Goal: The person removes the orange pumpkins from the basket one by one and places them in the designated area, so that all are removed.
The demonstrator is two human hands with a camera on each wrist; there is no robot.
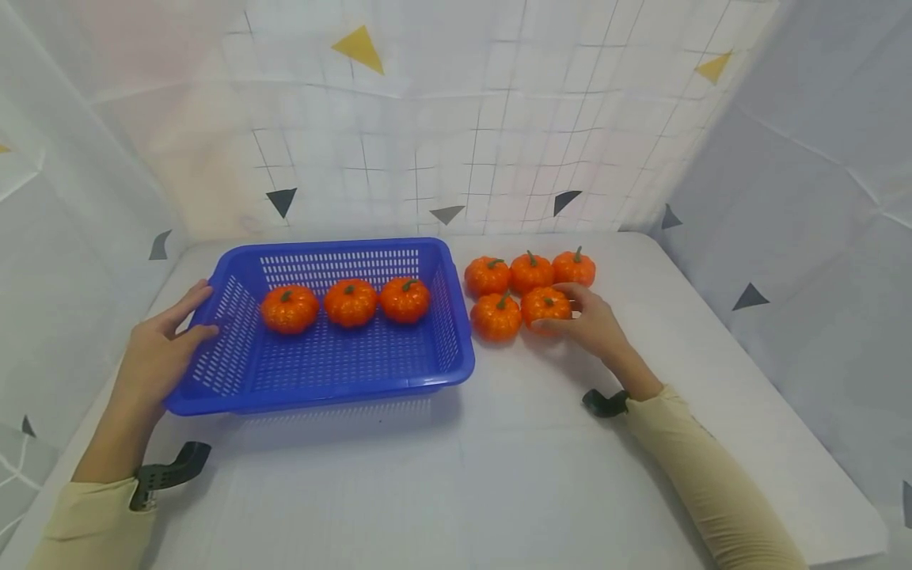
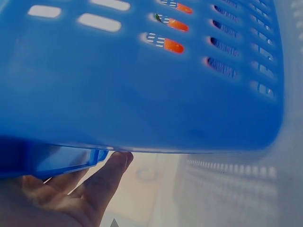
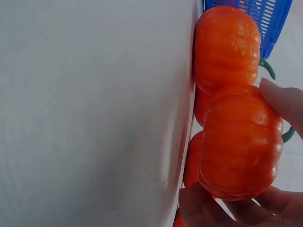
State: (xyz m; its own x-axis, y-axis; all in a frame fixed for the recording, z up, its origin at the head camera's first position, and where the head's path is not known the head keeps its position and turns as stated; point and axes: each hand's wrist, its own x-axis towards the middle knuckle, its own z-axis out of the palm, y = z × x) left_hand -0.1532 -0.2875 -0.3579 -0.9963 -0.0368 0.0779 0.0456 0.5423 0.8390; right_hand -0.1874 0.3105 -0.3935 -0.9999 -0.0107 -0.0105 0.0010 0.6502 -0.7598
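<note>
Five glossy orange pumpkins [image 1: 531, 273] clustered on the counter [image 1: 513, 475] just right of the blue plastic basket [image 1: 321, 393], where three more pumpkins [image 1: 350, 303] lay in a row; the right hand [image 1: 590, 323] grasped the front-right pumpkin [image 1: 545, 305] between thumb and fingers, and the left hand [image 1: 155, 352] gripped the basket's left rim. Because the grasped pumpkin sat close beside its neighbours, lifting it risked knocking one into a roll, or its smooth, rounded skin might slip from the hold. An uneven tug on the rim could likewise set the loose three rolling.
</note>
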